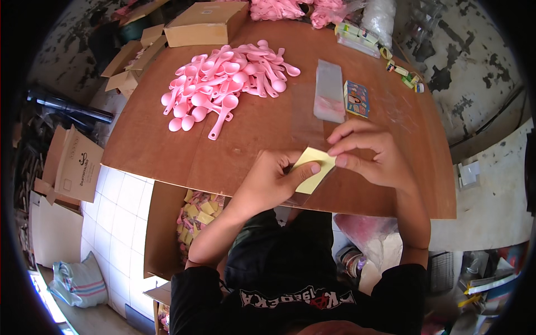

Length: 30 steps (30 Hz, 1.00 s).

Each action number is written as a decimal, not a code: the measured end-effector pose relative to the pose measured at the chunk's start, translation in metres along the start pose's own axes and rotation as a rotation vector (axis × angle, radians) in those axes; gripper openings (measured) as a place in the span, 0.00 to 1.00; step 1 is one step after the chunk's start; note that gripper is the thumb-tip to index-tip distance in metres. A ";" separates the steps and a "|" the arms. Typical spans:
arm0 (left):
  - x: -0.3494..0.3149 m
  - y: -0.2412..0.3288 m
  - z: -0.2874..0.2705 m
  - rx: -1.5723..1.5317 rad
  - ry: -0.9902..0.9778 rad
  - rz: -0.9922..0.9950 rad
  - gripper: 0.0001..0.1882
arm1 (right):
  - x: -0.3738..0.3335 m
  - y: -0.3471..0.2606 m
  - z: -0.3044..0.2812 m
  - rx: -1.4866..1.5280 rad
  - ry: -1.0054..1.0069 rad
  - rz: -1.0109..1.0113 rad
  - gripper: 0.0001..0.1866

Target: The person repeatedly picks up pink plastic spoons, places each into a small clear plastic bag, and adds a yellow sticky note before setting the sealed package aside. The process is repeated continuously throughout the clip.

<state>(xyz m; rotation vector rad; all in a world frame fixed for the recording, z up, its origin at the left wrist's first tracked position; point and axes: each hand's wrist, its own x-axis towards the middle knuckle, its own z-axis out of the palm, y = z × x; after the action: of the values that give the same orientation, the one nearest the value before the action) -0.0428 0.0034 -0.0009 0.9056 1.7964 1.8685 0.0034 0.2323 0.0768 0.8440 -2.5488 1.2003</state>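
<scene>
Here, left fingers (306, 170) pinch a yellow card (309, 184).

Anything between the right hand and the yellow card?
Nothing visible. The right hand has its fingertips at the upper right corner of the yellow card; the left hand holds the card from the left, thumb on top, clear of that corner. Whether thin clear film lies between, I can't tell.
</scene>
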 end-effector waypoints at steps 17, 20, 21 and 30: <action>-0.026 0.008 0.010 0.298 0.274 0.396 0.19 | 0.025 -0.021 0.014 0.080 -0.414 0.204 0.09; -0.033 0.010 0.002 0.343 0.267 0.361 0.21 | 0.034 -0.025 0.023 -0.174 -0.417 0.085 0.09; -0.034 0.008 -0.001 0.428 0.332 0.453 0.23 | 0.037 -0.023 0.029 -0.172 -0.423 0.082 0.09; -0.064 -0.020 -0.029 0.191 0.527 0.042 0.15 | 0.096 0.003 0.067 0.344 -0.250 0.193 0.15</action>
<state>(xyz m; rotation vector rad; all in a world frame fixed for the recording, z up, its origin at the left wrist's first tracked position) -0.0204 -0.0592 -0.0314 0.5388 2.3068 2.1310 -0.0733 0.1434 0.0700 0.8803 -2.7135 1.7297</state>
